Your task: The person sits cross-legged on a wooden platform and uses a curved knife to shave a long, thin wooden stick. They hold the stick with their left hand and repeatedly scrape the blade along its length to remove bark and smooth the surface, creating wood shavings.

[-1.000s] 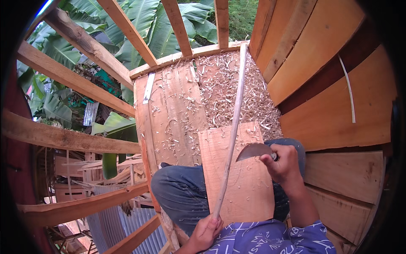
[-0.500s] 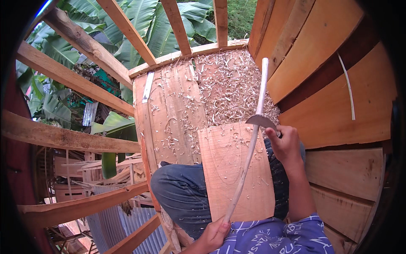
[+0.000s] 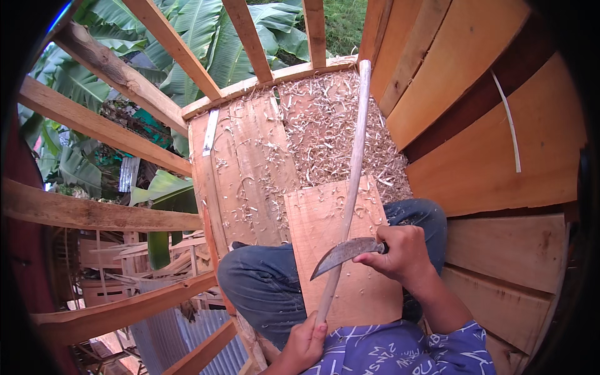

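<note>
A long, slightly bent wooden stick (image 3: 354,169) slants up and away from my lap. My left hand (image 3: 305,340) is closed around its near end. In my right hand (image 3: 403,253) is a curved knife (image 3: 342,255) with a dark, wide blade, gripped by its handle. The blade lies across the lower part of the stick, its tip pointing left. Beneath them a flat wooden board (image 3: 306,212) rests on my lap, with a few shavings on it.
Curly wood shavings (image 3: 331,125) cover much of the plank floor (image 3: 250,144) ahead. Wooden rails (image 3: 106,209) stand along the left, and a plank wall (image 3: 500,150) rises on the right. A thin pale strip (image 3: 509,122) leans against that wall. Banana leaves (image 3: 206,50) hang outside.
My right hand has drawn the knife down the stick toward me, and the blade now shows broadside. The stick's far end has swung left and upward.
</note>
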